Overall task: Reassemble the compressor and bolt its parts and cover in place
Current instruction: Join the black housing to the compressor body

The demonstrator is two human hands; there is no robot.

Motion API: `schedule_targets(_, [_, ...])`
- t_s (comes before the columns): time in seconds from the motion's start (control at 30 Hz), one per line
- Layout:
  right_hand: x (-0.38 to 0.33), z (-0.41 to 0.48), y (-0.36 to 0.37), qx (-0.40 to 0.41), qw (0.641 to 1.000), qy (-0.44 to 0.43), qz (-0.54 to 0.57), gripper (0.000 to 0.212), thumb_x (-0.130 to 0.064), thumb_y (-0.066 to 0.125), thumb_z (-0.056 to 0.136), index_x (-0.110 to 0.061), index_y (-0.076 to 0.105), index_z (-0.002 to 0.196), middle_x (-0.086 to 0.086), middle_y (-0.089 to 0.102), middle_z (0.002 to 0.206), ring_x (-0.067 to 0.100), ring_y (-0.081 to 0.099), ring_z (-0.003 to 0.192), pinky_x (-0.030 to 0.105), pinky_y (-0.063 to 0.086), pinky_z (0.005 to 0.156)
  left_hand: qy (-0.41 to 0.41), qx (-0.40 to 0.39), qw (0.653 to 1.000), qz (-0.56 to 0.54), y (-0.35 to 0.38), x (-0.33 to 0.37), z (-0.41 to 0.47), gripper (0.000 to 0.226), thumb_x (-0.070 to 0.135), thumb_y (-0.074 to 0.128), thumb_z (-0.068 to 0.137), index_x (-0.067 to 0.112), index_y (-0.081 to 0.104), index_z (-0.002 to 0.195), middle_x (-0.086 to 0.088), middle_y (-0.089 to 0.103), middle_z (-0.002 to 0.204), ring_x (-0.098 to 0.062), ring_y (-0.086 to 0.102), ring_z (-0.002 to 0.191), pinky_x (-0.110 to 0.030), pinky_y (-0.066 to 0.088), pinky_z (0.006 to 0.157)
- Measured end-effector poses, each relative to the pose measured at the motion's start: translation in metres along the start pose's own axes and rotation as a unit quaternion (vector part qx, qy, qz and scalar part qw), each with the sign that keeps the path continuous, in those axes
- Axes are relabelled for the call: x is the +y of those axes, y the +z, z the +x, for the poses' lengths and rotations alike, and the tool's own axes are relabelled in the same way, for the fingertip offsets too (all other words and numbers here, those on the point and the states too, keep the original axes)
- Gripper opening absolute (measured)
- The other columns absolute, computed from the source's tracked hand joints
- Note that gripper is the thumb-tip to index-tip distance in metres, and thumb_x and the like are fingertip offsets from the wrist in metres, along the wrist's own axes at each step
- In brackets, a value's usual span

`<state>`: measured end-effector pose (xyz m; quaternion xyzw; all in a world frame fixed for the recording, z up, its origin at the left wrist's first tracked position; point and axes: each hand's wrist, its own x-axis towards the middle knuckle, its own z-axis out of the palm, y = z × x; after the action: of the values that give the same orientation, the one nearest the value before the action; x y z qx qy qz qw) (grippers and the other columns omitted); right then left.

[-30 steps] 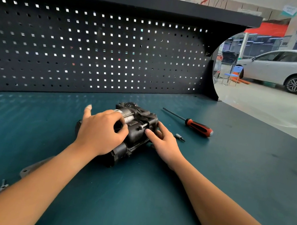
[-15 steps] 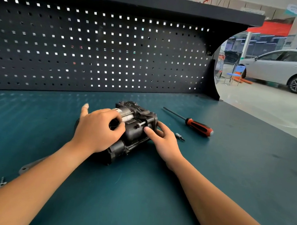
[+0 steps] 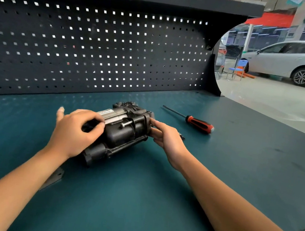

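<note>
Black compressor (image 3: 124, 131) lies on its side mid-bench on the teal matte bench mat (image 3: 135, 201), long axis running from 7 o'clock to 1 o'clock. The body is made of stacked smooth cylinders with a ribbed cast head at the far end. A silver label strip runs along the top, and one silver round-headed bolt shows on the upper side.

Your left hand (image 3: 74, 133) clamps the compressor's 9 o'clock side, fingers curled over the top by the label, thumb sticking up free. Your right hand (image 3: 166, 138) is at its 3 o'clock end. The fingers are fairly straight, spread a little, tips touching the flat end flange. Thumb hidden, so no wrap visible.

A long thin-shafted screwdriver with a red-and-black grip (image 3: 199, 124) lies flat at 2 o'clock of the compressor, apart from it, tip pointing to 10 o'clock. A small dark bit (image 3: 182, 137) sits just past your right knuckles, mostly hidden. A flat grey metal plate with a hole (image 3: 53, 178) pokes out from under your left forearm at 7 o'clock.

At 12 o'clock stands a dark steel pegboard with square holes (image 3: 98, 49). At 2 o'clock, far off, are a white car (image 3: 292, 60) and a blue chair (image 3: 236, 68) on a glossy floor.
</note>
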<state>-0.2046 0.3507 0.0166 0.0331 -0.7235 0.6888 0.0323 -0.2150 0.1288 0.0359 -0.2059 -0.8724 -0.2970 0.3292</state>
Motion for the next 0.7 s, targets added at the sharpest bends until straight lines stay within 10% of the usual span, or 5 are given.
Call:
schedule_targets(0.17, [0.002, -0.006, 0.007, 0.002, 1.000, -0.013, -0.004, 0.047, -0.005, 0.045, 0.091, -0.019, 0.050, 0.136, 0.001, 0.058, 0.131, 0.014, 0.053, 0.116, 0.021, 0.039, 0.088, 0.008, 0.002, 1.000, -0.012, -0.002, -0.009, -0.002, 0.011, 0.046, 0.048, 0.074, 0.039, 0.056, 0.076, 0.022, 0.057, 0.088, -0.009, 0.053, 0.095, -0.057, 0.005, 0.110])
schedule_targets(0.37, [0.012, -0.009, 0.011, -0.003, 0.999, -0.041, -0.006, 0.062, -0.002, 0.061, 0.087, -0.018, 0.039, 0.142, -0.014, 0.061, 0.107, -0.015, 0.058, 0.085, 0.001, 0.043, 0.073, 0.035, -0.007, 0.999, 0.005, -0.004, -0.008, 0.003, 0.027, 0.055, 0.038, 0.070, 0.039, 0.057, 0.082, 0.020, 0.059, 0.090, -0.007, 0.052, 0.095, -0.054, 0.005, 0.110])
schedule_targets(0.5, [0.015, -0.008, 0.029, 0.104, 0.992, -0.057, -0.036, 0.066, -0.028, 0.074, 0.079, -0.016, 0.047, 0.138, 0.000, 0.061, 0.127, 0.012, 0.055, 0.119, 0.030, 0.041, 0.106, 0.034, -0.023, 0.999, -0.009, -0.004, -0.007, 0.005, 0.021, 0.056, 0.038, 0.069, 0.046, 0.053, 0.080, 0.023, 0.058, 0.088, -0.009, 0.054, 0.093, -0.054, 0.006, 0.111])
schedule_targets(0.7, [0.017, -0.008, 0.040, 0.144, 0.985, -0.054, -0.077, 0.069, -0.042, 0.075, 0.076, -0.018, 0.050, 0.135, 0.001, 0.062, 0.126, 0.017, 0.053, 0.122, 0.037, 0.039, 0.106, 0.028, -0.028, 0.999, -0.007, -0.002, -0.001, 0.001, 0.025, 0.055, 0.040, 0.070, 0.038, 0.056, 0.080, 0.023, 0.058, 0.086, -0.008, 0.054, 0.091, -0.051, 0.006, 0.111])
